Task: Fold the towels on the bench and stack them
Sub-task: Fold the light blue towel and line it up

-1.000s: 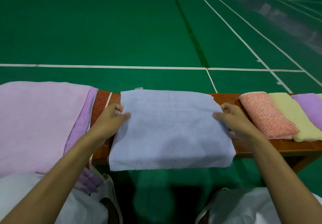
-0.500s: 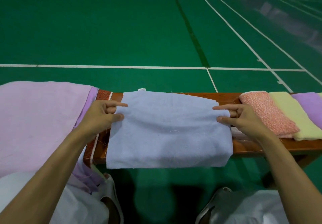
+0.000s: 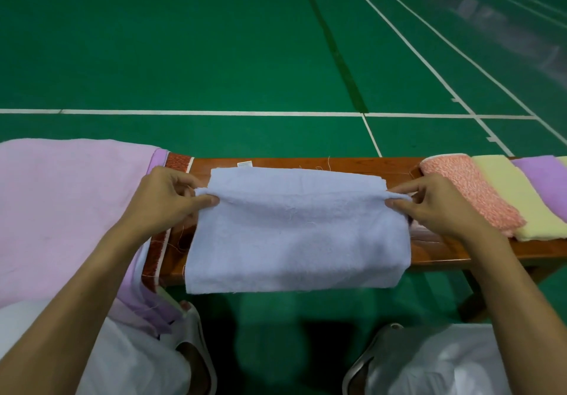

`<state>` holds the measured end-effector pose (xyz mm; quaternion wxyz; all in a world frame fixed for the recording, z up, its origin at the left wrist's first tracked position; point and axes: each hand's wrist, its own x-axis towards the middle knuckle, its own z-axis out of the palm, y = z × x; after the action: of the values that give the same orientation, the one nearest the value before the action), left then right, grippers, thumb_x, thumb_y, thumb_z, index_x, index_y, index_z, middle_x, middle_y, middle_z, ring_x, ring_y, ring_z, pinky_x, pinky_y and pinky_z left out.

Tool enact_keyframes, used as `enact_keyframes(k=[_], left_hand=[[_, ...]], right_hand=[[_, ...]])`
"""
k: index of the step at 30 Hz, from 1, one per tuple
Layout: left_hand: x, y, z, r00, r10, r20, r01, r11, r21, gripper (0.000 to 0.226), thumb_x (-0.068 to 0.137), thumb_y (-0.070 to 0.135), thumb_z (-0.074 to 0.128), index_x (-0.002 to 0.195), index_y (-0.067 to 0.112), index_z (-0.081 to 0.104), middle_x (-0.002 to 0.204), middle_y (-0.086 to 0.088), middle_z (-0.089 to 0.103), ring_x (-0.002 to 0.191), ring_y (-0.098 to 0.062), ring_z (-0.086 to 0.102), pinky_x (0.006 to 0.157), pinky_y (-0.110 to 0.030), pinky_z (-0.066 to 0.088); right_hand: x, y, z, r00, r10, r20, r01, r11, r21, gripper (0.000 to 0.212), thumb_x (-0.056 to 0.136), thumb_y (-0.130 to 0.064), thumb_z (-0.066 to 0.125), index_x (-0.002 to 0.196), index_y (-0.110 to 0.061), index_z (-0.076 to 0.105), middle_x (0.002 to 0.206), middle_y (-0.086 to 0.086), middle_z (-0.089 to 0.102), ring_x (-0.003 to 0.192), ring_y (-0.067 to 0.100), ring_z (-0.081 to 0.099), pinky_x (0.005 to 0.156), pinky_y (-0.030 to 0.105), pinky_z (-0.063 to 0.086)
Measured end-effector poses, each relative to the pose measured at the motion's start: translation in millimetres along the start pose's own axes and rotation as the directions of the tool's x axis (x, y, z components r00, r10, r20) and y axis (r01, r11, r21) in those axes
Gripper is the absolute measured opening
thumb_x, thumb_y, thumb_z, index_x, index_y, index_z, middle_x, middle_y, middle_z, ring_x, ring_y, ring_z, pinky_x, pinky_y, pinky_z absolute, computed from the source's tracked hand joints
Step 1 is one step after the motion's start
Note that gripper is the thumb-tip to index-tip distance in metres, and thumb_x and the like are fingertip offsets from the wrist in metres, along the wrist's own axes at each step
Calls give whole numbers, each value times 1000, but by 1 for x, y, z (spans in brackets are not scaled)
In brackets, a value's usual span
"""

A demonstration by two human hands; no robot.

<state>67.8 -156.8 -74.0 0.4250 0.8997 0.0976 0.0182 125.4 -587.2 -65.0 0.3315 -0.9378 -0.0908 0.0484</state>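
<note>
A pale blue towel [image 3: 294,241] lies across the middle of the wooden bench [image 3: 435,250], its near part hanging over the front edge. My left hand [image 3: 165,201] pinches the towel's left side and my right hand [image 3: 435,207] pinches its right side, raising a ridge of cloth between them. Folded towels lie in a row on the bench's right end: an orange speckled towel [image 3: 466,192], a yellow towel [image 3: 509,198] and a purple towel [image 3: 546,179].
A large pink towel [image 3: 67,210] drapes over the bench's left end and my lap, with a red patterned cloth [image 3: 178,161] under its edge. Green court floor with white lines lies beyond the bench. My knees and sandals show at the bottom.
Both hands have closed on the blue towel's side edges and lifted them, forming a raised fold line across the towel. The towel's far part has drawn slightly toward me.
</note>
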Motion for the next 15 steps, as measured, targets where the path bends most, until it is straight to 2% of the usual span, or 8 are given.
enact_keyframes(k=[2, 4, 6, 9, 10, 12, 15], left_hand=[[3, 0, -1, 999, -39, -11, 38, 998, -46, 16, 84, 29, 83, 88, 15, 77, 67, -14, 70, 42, -18, 55, 45, -29, 48], [5, 5, 0, 997, -80, 2, 80, 987, -142, 12, 91, 23, 77, 94, 12, 74, 70, -16, 72, 44, -24, 60, 42, -26, 50], [6, 12, 2, 994, -101, 40, 109, 950, -293, 9, 97, 13, 69, 99, 4, 68, 70, -13, 74, 48, -20, 66, 44, -21, 50], [12, 19, 2, 995, -66, 78, 95, 883, -460, 6, 100, 14, 63, 101, 8, 64, 91, -14, 79, 71, -25, 77, 55, -23, 56], [15, 20, 2, 997, -50, 63, 75, 861, -502, 3, 101, 14, 63, 99, 11, 64, 96, -13, 79, 80, -27, 78, 61, -26, 57], [19, 21, -1, 1000, -9, -4, 5, 810, -586, 5, 100, 13, 64, 96, 17, 63, 100, -13, 79, 90, -27, 78, 69, -31, 56], [20, 23, -10, 989, 96, -109, -145, 677, -722, 13, 88, 19, 74, 94, 21, 64, 98, -10, 78, 92, -23, 77, 67, -26, 56]], right_hand=[[1, -4, -3, 999, -30, -44, 30, 1000, 2, 13, 96, -14, 70, 99, -22, 80, 58, -12, 70, 46, 4, 59, 53, 20, 44], [3, -9, -4, 993, -35, -111, 44, 996, 74, 15, 100, -12, 65, 100, -21, 78, 52, -10, 67, 44, 4, 58, 52, 19, 43], [8, -16, -3, 984, 7, -176, 33, 974, 223, 16, 102, -9, 60, 103, -12, 76, 53, 1, 68, 43, 4, 58, 47, 12, 42], [18, -29, 3, 965, 103, -241, 20, 887, 462, 15, 102, -9, 61, 108, -2, 73, 70, 15, 74, 50, 13, 67, 44, 18, 46], [21, -33, 5, 961, 116, -252, 31, 858, 512, 15, 101, -10, 62, 109, -3, 73, 77, 15, 76, 56, 20, 71, 46, 22, 51], [27, -40, 5, 946, 102, -306, 94, 820, 564, 15, 100, -10, 64, 110, -5, 74, 89, 13, 78, 73, 33, 76, 59, 33, 61], [30, -43, 0, 896, 43, -443, 255, 767, 589, 18, 99, -6, 64, 113, -1, 74, 102, 19, 77, 93, 31, 76, 80, 40, 63]])
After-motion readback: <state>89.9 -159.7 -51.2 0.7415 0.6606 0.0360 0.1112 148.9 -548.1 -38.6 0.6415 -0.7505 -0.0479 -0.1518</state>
